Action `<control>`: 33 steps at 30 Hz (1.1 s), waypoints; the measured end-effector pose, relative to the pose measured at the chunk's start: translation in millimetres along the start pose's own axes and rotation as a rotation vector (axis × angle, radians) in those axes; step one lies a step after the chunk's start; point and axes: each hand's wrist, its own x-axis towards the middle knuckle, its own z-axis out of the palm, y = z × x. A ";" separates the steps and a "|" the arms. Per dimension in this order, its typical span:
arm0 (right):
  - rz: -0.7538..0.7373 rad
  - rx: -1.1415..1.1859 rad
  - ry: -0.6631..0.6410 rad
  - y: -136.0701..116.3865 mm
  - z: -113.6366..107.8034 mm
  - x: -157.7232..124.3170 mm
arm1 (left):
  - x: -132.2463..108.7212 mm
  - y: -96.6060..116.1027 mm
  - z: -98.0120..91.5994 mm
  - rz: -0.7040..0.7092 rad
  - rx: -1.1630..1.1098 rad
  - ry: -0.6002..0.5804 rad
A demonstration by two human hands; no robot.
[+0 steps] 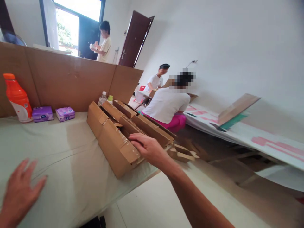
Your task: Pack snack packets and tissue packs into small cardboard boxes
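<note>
Over the near end of a brown cardboard box organizer (pixel 114 142) reaches my right hand (pixel 144 145). Its fingers stretch out across the top edge of one long compartment, and the fingertips partly dip behind the wall. Nothing shows in its grasp. The organizer has several long narrow compartments joined with clear tape; their contents are mostly hidden. At the lower left, my left hand (pixel 22 186) hovers above the pale tablecloth (pixel 78 152), fingers spread and empty, slightly blurred.
An orange bottle (pixel 20 101) and two purple tissue packs (pixel 42 114) stand before a cardboard screen (pixel 71 79). Small bottles (pixel 103 98) sit behind the organizer. Cardboard pieces (pixel 182 153) lie beyond the table's right edge. Two people sit at another table (pixel 237 136); one stands near the door.
</note>
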 end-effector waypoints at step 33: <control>0.133 -0.491 -0.586 -33.5 22.9 32.6 | 48.9 256.7 72.2 0.588 -0.590 0.133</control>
